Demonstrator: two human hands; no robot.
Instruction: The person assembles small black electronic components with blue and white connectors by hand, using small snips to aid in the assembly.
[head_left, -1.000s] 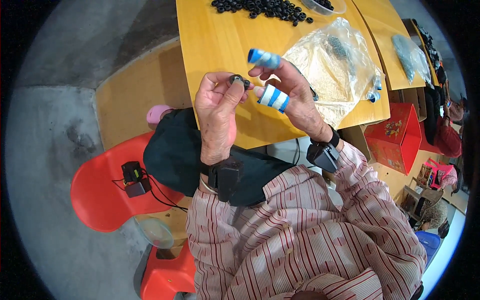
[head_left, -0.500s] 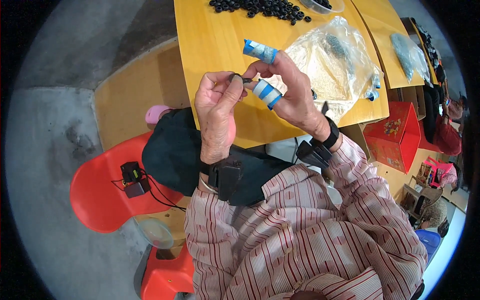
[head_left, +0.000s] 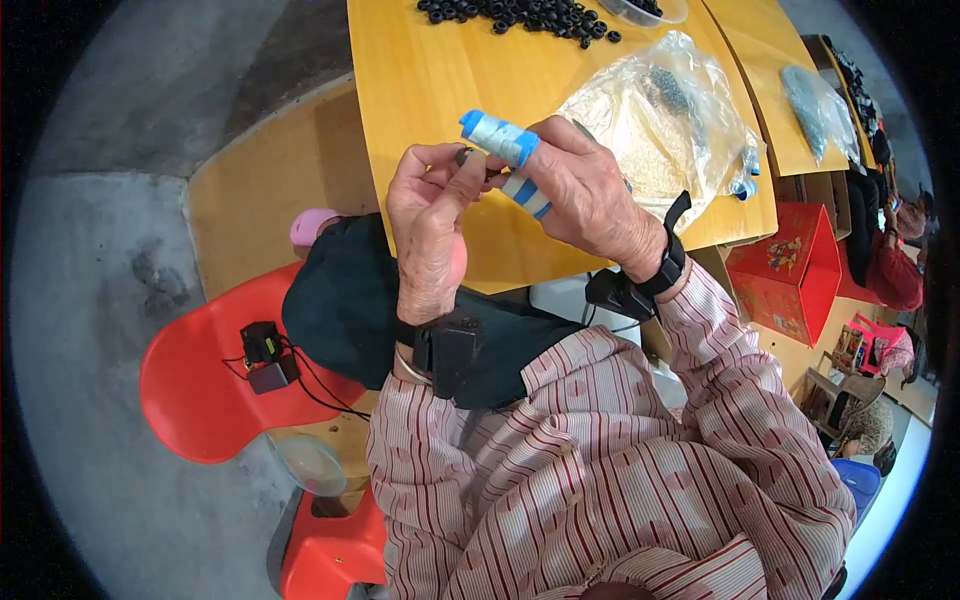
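Note:
Over the near left part of the yellow table, my left hand (head_left: 432,222) pinches a small black ring-like part (head_left: 463,157) between thumb and forefinger. Close against it from the right is my right hand (head_left: 590,195), its fingers closed at the part's right end. Blue and white tape wraps my right forefinger and thumb. The taped forefinger crosses in front, so the fingertips and much of the part are hidden. Each wrist wears a black strap with a box-shaped device.
A pile of small black rings (head_left: 540,15) lies at the table's far edge, beside a clear tub (head_left: 645,10). A clear plastic bag (head_left: 640,140) with dark contents lies right of my hands. A red chair (head_left: 200,370) holds a small device. Other people sit far right.
My right forefinger has come down from its raised pose toward the part, and the right hand has turned with its back more upward. My left hand has barely moved.

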